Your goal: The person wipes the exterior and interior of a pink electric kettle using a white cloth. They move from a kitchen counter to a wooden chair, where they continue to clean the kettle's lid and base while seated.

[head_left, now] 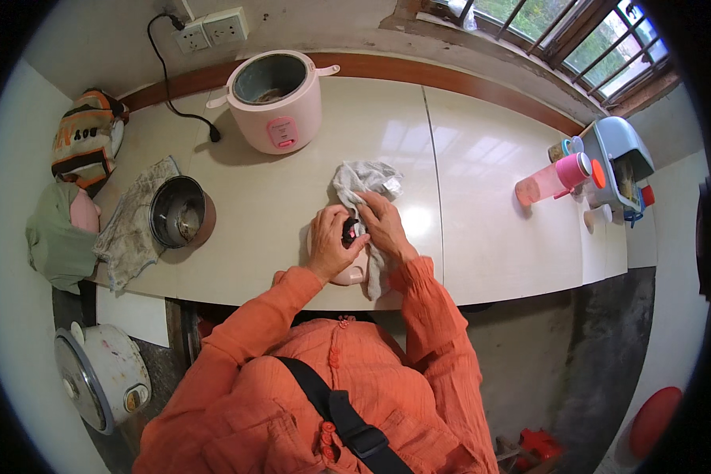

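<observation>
A pale pink rounded piece (351, 274), probably a rice cooker lid, is at the table's front edge, mostly covered by my hands. My left hand (329, 243) curls its fingers over it, beside a small black part (349, 230) on its top. My right hand (384, 227) pinches a grey-white cloth (362, 177) against that black part. One end of the cloth spreads beyond my fingers; the other hangs down along the pink piece's right side. Behind stands a pink rice cooker (261, 122) without a lid, its grey interior showing.
At the left, a dark metal inner pot (159, 213) rests on a stained rag (128, 237). A black power cord (169, 87) runs from the wall socket (213, 30) to the table. A pink bottle (547, 181) and blue container (618, 142) stand at the right. Below left sits a white cooker (118, 367).
</observation>
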